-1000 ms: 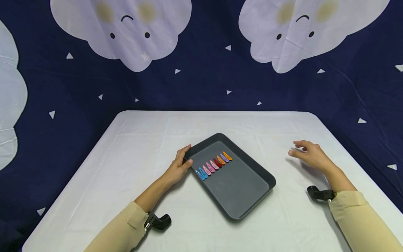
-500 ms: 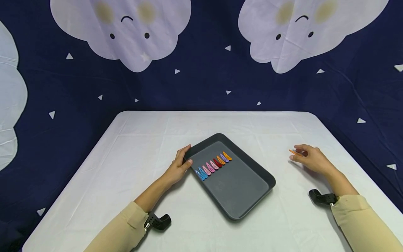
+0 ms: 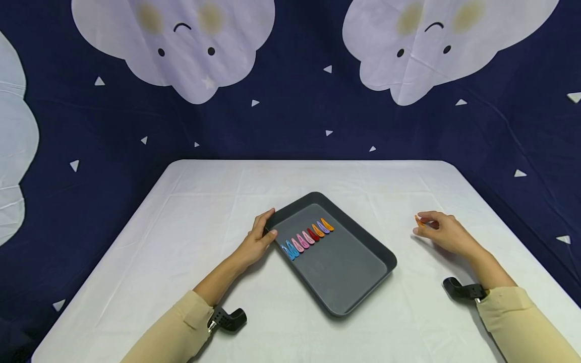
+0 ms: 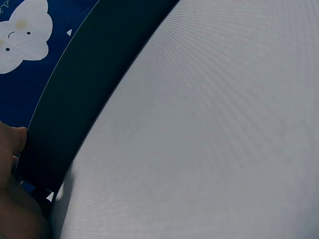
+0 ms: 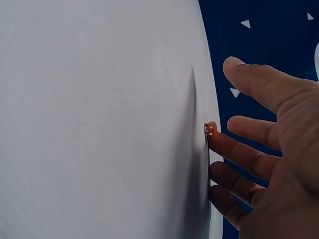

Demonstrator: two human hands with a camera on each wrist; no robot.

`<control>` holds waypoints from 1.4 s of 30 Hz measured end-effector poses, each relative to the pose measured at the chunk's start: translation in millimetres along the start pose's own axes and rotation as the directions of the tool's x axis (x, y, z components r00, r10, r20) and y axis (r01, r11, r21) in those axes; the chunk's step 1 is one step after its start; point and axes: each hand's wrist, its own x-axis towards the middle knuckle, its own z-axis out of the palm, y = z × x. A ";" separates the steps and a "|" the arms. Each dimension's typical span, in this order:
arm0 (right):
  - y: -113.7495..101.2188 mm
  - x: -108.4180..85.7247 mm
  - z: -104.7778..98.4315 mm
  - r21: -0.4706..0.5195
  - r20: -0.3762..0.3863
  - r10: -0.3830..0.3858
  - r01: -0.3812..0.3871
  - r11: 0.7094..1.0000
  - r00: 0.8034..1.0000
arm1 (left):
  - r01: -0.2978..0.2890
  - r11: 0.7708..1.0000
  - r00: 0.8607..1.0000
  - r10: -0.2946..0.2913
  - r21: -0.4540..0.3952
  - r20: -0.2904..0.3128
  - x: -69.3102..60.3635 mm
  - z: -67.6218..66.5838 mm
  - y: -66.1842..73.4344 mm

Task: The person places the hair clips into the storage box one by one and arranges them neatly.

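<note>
A dark grey baking tray (image 3: 349,267) lies angled on the white table. My left hand (image 3: 254,244) grips its left corner, thumb over the rim; the left wrist view has the hand (image 4: 12,169) beside the tray's dark side wall (image 4: 70,109). Inside, a slanting row of snap hair clips (image 3: 303,241) runs from blue through pink, red and purple to orange. To the tray's right, my right hand (image 3: 447,233) holds an orange hair clip (image 3: 418,221) at its fingertips, just above the cloth. The right wrist view puts the clip (image 5: 212,129) at one fingertip, the thumb looking apart from it.
White cloth covers the table (image 3: 204,201). Behind it hangs a navy curtain (image 3: 290,131) with pale clouds and small triangles. A black wrist camera (image 3: 463,290) sticks out from the right wrist, another (image 3: 229,320) from the left.
An orange hair clip, not visible a second ago, now shows at my right fingertips. That hand has shifted slightly nearer and the clip has turned more upright. Left hand and tray stay put.
</note>
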 end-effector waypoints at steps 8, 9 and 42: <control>-6.4 -0.9 0.9 0.037 0.027 -0.045 0.044 0.998 0.999 | -0.008 1.000 1.000 0.008 -0.001 -0.003 -0.2 0.1 -0.2; -6.6 -0.8 0.7 0.041 0.024 -0.050 0.049 0.998 0.998 | -0.009 1.000 1.000 0.009 0.000 -0.003 -0.2 0.1 -0.2; 10.3 21.8 1.7 -0.052 0.033 -0.027 0.029 0.998 0.999 | -0.027 1.000 0.999 0.027 -0.008 -0.036 15.6 4.9 -37.2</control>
